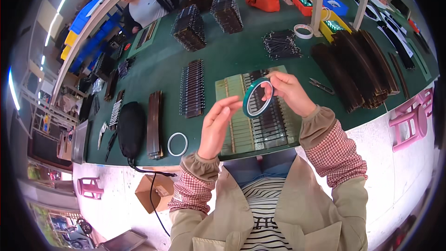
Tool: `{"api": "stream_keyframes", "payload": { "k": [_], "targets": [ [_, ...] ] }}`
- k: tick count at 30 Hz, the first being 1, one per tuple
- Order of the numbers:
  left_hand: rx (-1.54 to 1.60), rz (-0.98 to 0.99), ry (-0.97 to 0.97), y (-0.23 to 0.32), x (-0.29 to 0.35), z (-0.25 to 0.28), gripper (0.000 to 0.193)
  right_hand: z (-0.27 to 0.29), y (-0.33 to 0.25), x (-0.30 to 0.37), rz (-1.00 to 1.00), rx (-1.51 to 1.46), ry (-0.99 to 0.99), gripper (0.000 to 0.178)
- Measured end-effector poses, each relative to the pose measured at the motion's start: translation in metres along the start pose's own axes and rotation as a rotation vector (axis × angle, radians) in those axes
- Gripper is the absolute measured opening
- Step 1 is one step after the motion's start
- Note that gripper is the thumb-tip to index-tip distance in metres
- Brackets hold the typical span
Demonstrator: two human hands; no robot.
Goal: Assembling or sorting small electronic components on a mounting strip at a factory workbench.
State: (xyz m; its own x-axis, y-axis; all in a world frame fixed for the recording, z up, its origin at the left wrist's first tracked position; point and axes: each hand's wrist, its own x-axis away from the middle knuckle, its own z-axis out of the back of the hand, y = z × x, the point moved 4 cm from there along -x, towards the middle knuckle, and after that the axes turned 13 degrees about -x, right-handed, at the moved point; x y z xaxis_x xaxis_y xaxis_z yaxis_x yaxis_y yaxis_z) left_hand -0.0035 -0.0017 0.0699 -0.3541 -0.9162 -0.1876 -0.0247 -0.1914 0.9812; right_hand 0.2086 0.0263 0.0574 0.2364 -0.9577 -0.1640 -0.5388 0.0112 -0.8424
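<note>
My right hand (292, 94) grips a roll of green tape (251, 94) with a white core, one finger curling through its middle. My left hand (217, 123) is beside the roll with its fingers stretched out and apart. Its fingertips are close to the tape's left rim; whether they touch it, I cannot tell. Below the hands lies a pale green slotted board (234, 132). A row of dark strips (269, 128) sits across its right part, partly hidden by the roll and my right hand.
On the green table (155, 72) are a black pouch (131, 130), a white ring (177, 144), a row of dark parts (192, 88), tweezers (321, 86) and stacks of dark strips (355, 72). A post (318, 4) rises at the back. Another person (147, 7) is at far left.
</note>
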Motion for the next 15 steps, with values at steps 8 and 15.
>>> {"api": "stream_keyframes", "payload": {
  "k": [8,15],
  "targets": [
    [0.219,0.004,-0.104,-0.002,0.026,-0.012,0.027,-0.032,-0.015,0.012,0.127,0.287,-0.159,0.021],
    [0.298,-0.068,-0.041,-0.005,0.027,-0.010,0.021,-0.045,-0.019,0.007,0.250,0.503,-0.271,0.014]
  ]
}}
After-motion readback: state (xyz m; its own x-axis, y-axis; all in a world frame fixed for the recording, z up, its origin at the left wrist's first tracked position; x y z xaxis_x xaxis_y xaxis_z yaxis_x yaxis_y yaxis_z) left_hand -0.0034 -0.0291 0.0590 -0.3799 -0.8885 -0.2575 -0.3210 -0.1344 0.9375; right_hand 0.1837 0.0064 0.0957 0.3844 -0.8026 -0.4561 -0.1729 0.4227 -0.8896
